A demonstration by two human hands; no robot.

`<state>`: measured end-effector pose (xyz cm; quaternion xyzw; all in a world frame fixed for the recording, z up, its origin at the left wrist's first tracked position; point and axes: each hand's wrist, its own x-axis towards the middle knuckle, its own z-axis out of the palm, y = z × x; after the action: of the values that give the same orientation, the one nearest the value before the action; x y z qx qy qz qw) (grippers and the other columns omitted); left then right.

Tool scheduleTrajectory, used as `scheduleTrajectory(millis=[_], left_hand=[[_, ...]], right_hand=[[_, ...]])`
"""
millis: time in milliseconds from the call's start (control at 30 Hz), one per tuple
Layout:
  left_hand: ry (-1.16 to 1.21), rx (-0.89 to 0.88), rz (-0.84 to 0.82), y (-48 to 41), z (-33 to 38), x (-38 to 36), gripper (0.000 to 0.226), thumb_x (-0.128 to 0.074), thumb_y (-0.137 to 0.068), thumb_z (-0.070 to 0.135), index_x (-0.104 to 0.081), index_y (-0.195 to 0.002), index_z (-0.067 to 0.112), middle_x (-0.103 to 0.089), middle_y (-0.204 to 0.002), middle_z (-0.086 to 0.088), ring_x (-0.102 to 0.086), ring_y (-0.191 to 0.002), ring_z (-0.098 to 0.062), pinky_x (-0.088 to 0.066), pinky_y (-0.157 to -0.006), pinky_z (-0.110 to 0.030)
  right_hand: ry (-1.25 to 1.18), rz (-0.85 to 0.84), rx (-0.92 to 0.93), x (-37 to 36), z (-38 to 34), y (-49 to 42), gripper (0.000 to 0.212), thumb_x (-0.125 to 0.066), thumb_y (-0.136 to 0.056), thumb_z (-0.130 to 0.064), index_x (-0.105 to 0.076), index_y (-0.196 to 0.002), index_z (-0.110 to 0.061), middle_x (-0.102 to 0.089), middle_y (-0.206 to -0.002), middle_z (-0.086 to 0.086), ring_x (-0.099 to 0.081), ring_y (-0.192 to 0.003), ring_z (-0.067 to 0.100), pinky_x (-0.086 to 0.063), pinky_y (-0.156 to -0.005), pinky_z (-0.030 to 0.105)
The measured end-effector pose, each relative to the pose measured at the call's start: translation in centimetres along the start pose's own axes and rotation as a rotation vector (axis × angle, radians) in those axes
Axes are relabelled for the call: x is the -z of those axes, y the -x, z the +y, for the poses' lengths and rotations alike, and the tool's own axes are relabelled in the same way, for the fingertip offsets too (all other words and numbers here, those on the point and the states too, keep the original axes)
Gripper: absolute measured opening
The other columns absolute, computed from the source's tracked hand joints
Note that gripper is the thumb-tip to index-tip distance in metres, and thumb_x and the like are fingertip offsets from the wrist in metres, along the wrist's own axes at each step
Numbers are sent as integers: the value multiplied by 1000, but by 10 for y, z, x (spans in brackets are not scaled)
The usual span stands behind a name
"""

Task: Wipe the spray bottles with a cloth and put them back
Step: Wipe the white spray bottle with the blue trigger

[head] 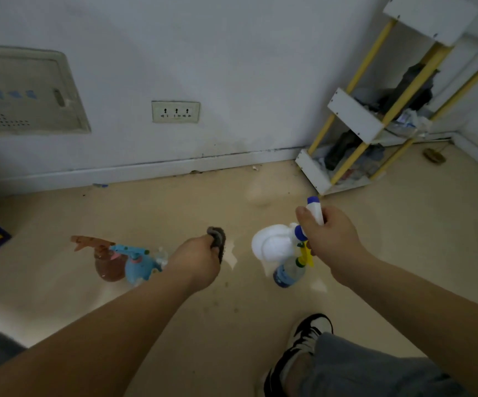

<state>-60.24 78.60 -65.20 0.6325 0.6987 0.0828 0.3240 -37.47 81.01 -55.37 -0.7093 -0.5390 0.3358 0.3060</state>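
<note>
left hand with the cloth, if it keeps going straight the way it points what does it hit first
Probably only bare floor, then the wall's baseboard. The left hand, closed on the dark cloth, points ahead between the blue spray bottle and the white one. Depth is hard to judge.

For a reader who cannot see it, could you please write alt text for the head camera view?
A person's right hand grips a white spray bottle by its trigger head while the left hand holds a dark cloth. Brown, blue and clear spray bottles stand on the beige floor; a shelf rack stands in the corner.
</note>
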Motion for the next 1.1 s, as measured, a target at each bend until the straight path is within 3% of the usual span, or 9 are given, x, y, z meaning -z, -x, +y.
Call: scheduleTrajectory(millis=[133,300,367,533,767,867,967,1033,1100], left_hand=[[26,25,-61,-11,3,-20,36,-35,-110,29,-55,-134,11,-64,-127,-15,-61,-109,-31,-50,-92,-36],[38,56,-61,-32,4,-32,33,-36,-110,28,-57,-129,12,-64,-124,-14,-60,-105,-30,-49,-86,-34],[33,67,-63,-41,2,-38,32,-36,-110,28,-58,-127,12,-64,-121,-13,-60,-102,-29,-50,-88,-36],[5,131,-104,-57,-3,-53,30,-38,-109,31,-59,-125,16,-66,-114,-9,-61,-91,-23,-52,-81,-34],[80,123,-101,-70,9,-66,25,-41,-106,33,-63,-112,20,-69,-99,-5,-68,-83,-25,-60,-80,-41],[77,98,-113,-69,12,-64,24,-42,-106,33,-63,-107,21,-69,-96,-5,-67,-82,-25,-59,-81,-43],[78,92,-101,-64,6,-57,23,-42,-106,31,-62,-107,19,-67,-96,-6,-66,-84,-26,-58,-82,-42],[90,101,-87,-56,1,-48,23,-43,-106,30,-63,-108,18,-66,-96,-6,-66,-85,-25,-58,-82,-40],[132,109,-62,-47,-6,-39,21,-44,-106,29,-63,-106,18,-65,-91,-3,-67,-80,-23,-58,-75,-36]], right_hand=[[68,-26,-108,-18,33,-31,31,-58,-100,-40,-55,-93,-10,-58,-85,8,-54,-70,20,-44,-64,33],[160,-87,-184,-71,84,-73,33,-57,-99,-35,-54,-109,-4,-57,-99,8,-59,-95,29,-48,-82,36],[194,-89,-222,-86,101,-86,30,-55,-101,-34,-52,-114,-7,-55,-106,10,-53,-94,27,-44,-83,33],[281,-107,-244,-110,136,-115,38,-53,-101,-37,-55,-122,-5,-59,-124,15,-61,-103,32,-49,-91,40],[371,-75,-258,-131,164,-129,30,-52,-102,-36,-52,-110,-7,-59,-115,15,-62,-99,33,-53,-89,47],[464,-67,-186,-127,160,-128,23,-50,-99,-27,-49,-114,-8,-50,-115,9,-56,-105,33,-46,-81,39],[689,-10,-88,-117,149,-127,29,-50,-97,-32,-53,-114,-8,-52,-116,12,-56,-108,35,-43,-80,38],[882,15,38,-118,137,-117,32,-54,-96,-35,-57,-111,-7,-56,-118,15,-55,-111,36,-44,-87,41],[1015,23,222,-125,121,-101,30,-55,-95,-36,-59,-108,-9,-57,-112,13,-55,-106,33,-44,-84,41]])
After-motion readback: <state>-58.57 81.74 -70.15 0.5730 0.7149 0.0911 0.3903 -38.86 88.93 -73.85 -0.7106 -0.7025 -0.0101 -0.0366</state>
